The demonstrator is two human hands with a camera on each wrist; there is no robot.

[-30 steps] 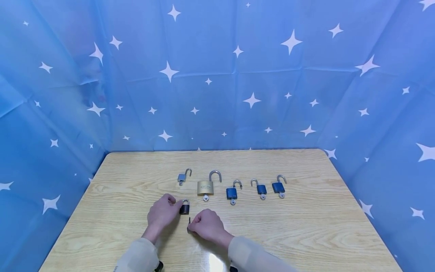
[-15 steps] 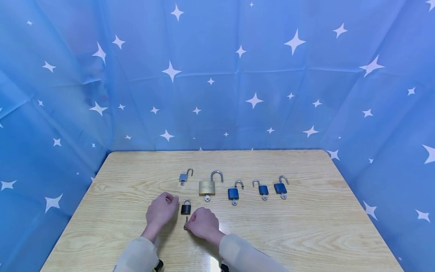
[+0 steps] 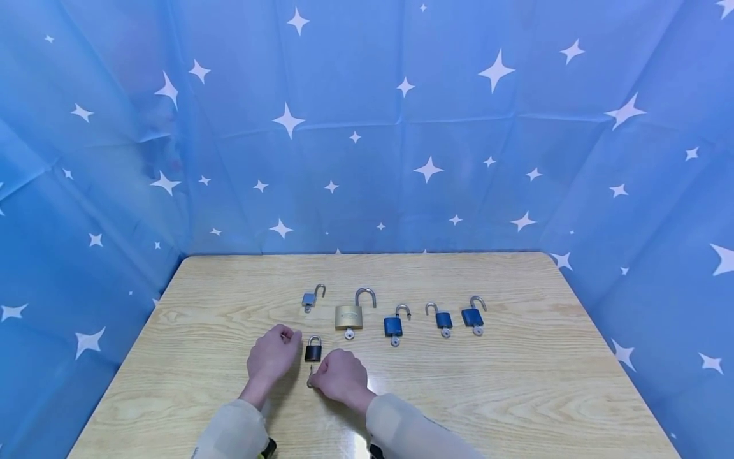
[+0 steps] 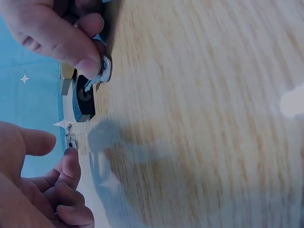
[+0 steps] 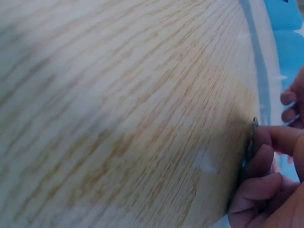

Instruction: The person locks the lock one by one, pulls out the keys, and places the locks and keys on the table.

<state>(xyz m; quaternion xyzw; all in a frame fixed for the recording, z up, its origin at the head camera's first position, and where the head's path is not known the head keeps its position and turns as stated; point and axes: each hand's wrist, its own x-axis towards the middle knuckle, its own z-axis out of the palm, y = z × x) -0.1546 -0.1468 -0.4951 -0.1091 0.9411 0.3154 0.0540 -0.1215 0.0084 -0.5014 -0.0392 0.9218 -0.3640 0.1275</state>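
Note:
A black padlock (image 3: 313, 354) lies on the wooden table with both ends of its shackle at the body. My right hand (image 3: 342, 376) pinches a small metal key (image 3: 310, 380) between thumb and forefinger, low over the table just below that padlock. In the left wrist view the key's round head (image 4: 107, 69) shows past the thumb, its blade pointing toward the black padlock (image 4: 84, 102). Beside the padlock on its left, my left hand (image 3: 273, 354) holds nothing. Its thumb and forefinger stand apart in the left wrist view, with the other fingers loosely bent.
Farther back, several padlocks with swung-out shackles lie in a row: a small silver one (image 3: 308, 299), a large brass one (image 3: 348, 317) and three blue ones, the nearest blue padlock (image 3: 392, 327) in the middle. Keys stick out of their bottoms. A starry blue curtain (image 3: 367, 159) surrounds the table.
My left hand has drawn back from the black padlock, which its fingertips overlapped earlier. My right hand has shifted slightly left with the key, bringing it below the padlock.

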